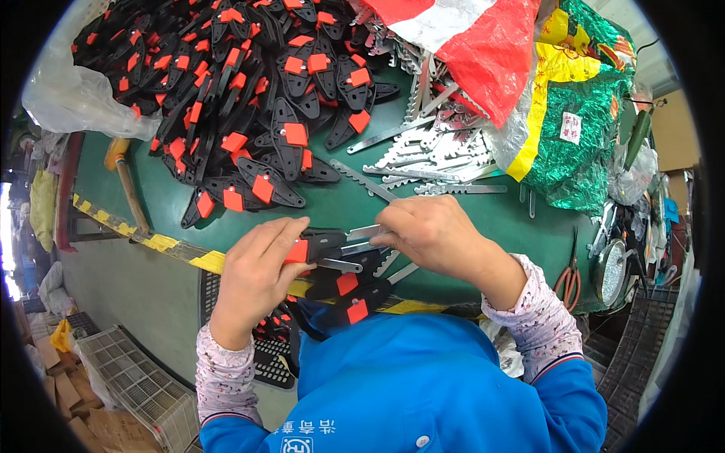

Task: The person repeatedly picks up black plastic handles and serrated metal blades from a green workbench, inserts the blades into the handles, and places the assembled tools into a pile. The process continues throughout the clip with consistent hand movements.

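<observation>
My left hand (253, 272) is closed round a black plastic piece with a red tab (326, 243), above the table's near edge. Flat metal strips (361, 246) stick out of that piece's right end. My right hand (434, 230) pinches the strips at their outer end; its fingertips hide part of them. Just below lie more black pieces with red tabs (352, 310), with metal strips reaching out from them. Beyond my right hand, a notched metal strip (361, 178) lies on the green table (483, 226).
A large heap of black and red pieces (242, 98) covers the far left. Loose notched strips (438, 151) pile beside a red and white bag (483, 53) and a green foil bag (581, 151). A hammer (128, 181) lies left, red-handled scissors (569, 281) right. Yellow-black tape (158, 242) marks the edge.
</observation>
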Tool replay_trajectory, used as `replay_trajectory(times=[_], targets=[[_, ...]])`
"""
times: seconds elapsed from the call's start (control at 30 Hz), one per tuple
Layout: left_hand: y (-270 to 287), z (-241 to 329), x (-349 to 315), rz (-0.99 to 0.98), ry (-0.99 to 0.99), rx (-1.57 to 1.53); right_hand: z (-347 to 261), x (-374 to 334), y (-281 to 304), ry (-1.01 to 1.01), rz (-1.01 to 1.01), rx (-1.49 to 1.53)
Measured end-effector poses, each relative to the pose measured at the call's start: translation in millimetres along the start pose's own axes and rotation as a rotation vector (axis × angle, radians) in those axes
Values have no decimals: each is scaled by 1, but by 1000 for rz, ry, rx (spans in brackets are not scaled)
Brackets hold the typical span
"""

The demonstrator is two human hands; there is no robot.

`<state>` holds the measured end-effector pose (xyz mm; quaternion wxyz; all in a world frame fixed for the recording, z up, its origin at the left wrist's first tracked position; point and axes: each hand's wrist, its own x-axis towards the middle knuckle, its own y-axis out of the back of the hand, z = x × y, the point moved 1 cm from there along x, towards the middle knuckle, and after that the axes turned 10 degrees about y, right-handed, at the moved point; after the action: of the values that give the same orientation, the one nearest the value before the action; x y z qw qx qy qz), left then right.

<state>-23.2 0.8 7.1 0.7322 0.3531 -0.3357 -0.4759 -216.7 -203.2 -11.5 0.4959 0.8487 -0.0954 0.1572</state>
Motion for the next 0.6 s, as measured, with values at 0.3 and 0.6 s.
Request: replay_trajectory(times=[0.3, 0.6], targets=[[-4, 22, -6, -58, -89, -77, -18, -6, -8, 73, -55, 124], [-38, 43, 2, -75, -8, 88, -38, -8, -12, -220, -13, 452]])
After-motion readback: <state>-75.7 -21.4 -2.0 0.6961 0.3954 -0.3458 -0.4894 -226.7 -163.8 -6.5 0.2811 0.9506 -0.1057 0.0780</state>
